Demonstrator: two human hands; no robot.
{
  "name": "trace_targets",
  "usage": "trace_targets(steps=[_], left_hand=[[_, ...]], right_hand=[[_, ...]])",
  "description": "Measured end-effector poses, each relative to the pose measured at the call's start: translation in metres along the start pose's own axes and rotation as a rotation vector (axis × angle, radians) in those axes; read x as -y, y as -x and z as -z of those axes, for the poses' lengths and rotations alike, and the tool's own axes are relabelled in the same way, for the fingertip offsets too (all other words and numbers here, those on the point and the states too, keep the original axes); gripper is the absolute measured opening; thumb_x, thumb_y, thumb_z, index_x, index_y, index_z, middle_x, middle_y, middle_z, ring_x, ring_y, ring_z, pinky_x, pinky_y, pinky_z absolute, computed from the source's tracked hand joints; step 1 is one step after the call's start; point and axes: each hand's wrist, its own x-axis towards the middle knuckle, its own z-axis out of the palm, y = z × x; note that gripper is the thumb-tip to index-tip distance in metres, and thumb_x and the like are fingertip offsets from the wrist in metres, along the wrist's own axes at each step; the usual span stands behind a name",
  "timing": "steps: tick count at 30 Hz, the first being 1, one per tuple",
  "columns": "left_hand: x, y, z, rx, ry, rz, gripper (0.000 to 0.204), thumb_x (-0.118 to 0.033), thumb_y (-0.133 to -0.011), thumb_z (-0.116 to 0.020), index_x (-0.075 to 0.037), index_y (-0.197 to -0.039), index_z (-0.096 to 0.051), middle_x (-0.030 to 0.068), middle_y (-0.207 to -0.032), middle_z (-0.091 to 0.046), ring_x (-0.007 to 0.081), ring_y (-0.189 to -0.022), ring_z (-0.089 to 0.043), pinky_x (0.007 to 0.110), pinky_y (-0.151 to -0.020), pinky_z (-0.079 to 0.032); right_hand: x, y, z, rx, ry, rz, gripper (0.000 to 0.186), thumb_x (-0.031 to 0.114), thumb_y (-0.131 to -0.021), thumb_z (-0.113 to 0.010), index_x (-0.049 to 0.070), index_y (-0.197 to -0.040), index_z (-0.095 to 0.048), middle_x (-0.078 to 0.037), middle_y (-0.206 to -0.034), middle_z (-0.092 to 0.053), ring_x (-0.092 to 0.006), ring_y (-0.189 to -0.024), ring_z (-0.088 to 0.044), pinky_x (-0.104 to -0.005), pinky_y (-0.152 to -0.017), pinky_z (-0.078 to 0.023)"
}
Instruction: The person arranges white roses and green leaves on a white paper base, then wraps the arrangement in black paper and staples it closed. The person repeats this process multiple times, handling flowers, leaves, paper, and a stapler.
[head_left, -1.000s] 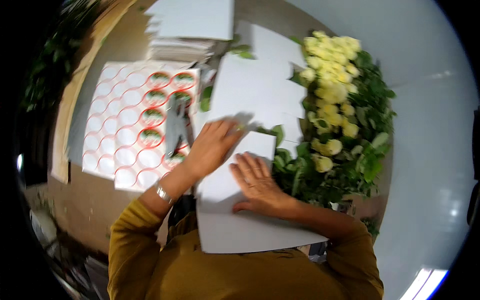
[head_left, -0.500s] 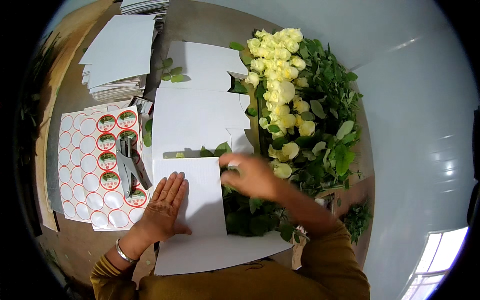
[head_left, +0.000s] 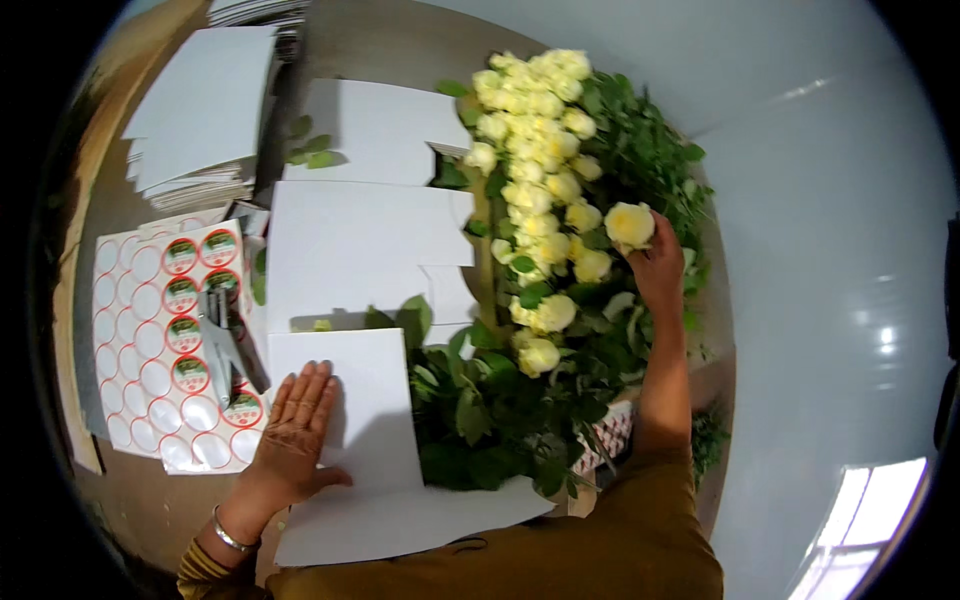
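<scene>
My left hand [head_left: 296, 432] lies flat, fingers out, on a folded white cardboard sheet [head_left: 375, 400] close to my body. Out to the right, my right hand [head_left: 659, 265] is closed just below the bloom of a pale yellow rose [head_left: 629, 226]; leaves hide its stem. Beside that hand runs a long row of pale yellow roses [head_left: 540, 200], their blooms toward the cardboard and green leaves to the right. More leafy stems [head_left: 480, 410] spread along the right edge of the folded sheet.
Further white cardboard sheets [head_left: 360, 225] lie beyond the folded one. At left, a stapler [head_left: 220, 345] rests on sheets of round red-rimmed stickers [head_left: 155, 378], below a stack of white cardboard [head_left: 200, 95]. A pale wall [head_left: 830, 250] bounds the right side.
My right hand has moved from the folded sheet's upper right corner out to the flowers and now grips a rose. My left hand stays flat on the cardboard. The view has shifted slightly.
</scene>
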Motion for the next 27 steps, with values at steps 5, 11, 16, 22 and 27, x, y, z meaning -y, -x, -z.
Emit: trace_targets(steps=[5,11,16,22,27], left_hand=[[-0.002,-0.006,-0.001,-0.013,-0.009,-0.03,0.123,-0.035,-0.048,-0.087,0.003,-0.143,-0.018,0.0204,-0.15,-0.016,0.0347,-0.141,-0.012,0.044,-0.116,-0.01],[-0.001,-0.005,0.001,-0.027,-0.025,-0.051,0.123,-0.035,-0.047,-0.087,0.005,-0.142,-0.019,0.0208,-0.15,-0.016,0.0354,-0.14,-0.013,0.043,-0.115,-0.01],[0.006,0.001,-0.005,-0.096,0.0,-0.108,0.124,-0.034,-0.047,-0.088,0.002,-0.143,-0.018,0.0195,-0.15,-0.017,0.0347,-0.14,-0.014,0.043,-0.116,-0.011],[0.008,0.005,-0.008,-0.061,-0.018,-0.063,0.123,-0.04,-0.05,-0.085,0.004,-0.143,-0.017,0.0197,-0.151,-0.015,0.033,-0.141,-0.009,0.041,-0.116,-0.007],[0.007,0.003,-0.007,-0.03,-0.001,-0.058,0.121,-0.039,-0.051,-0.085,0.006,-0.141,-0.018,0.021,-0.151,-0.014,0.0338,-0.141,-0.009,0.042,-0.116,-0.006]], right_hand=[[0.025,0.059,0.04,-0.05,-0.32,0.189,0.057,-0.018,-0.075,-0.058,0.006,-0.125,-0.048,-0.01,-0.127,-0.055,-0.0214,-0.116,-0.053,-0.0361,-0.096,-0.047],[0.048,0.084,0.068,-0.229,-0.318,0.095,0.037,0.0,-0.082,-0.062,0.004,-0.118,-0.054,-0.009,-0.119,-0.059,-0.0189,-0.106,-0.056,-0.034,-0.084,-0.049],[0.114,0.11,0.167,-0.935,0.474,0.425,0.038,0.014,-0.088,-0.063,-0.001,-0.121,-0.054,-0.011,-0.111,-0.062,-0.0201,-0.106,-0.057,-0.0328,-0.092,-0.044],[0.146,0.134,0.085,-0.524,0.245,0.477,0.055,0.017,-0.086,-0.064,0.004,-0.135,-0.04,-0.013,-0.116,-0.057,-0.0215,-0.104,-0.058,-0.0348,-0.087,-0.047],[0.103,0.122,0.048,-0.282,0.042,0.165,0.048,-0.005,-0.07,-0.075,0.009,-0.113,-0.058,-0.006,-0.113,-0.061,-0.0142,-0.096,-0.059,-0.0267,-0.082,-0.049]])
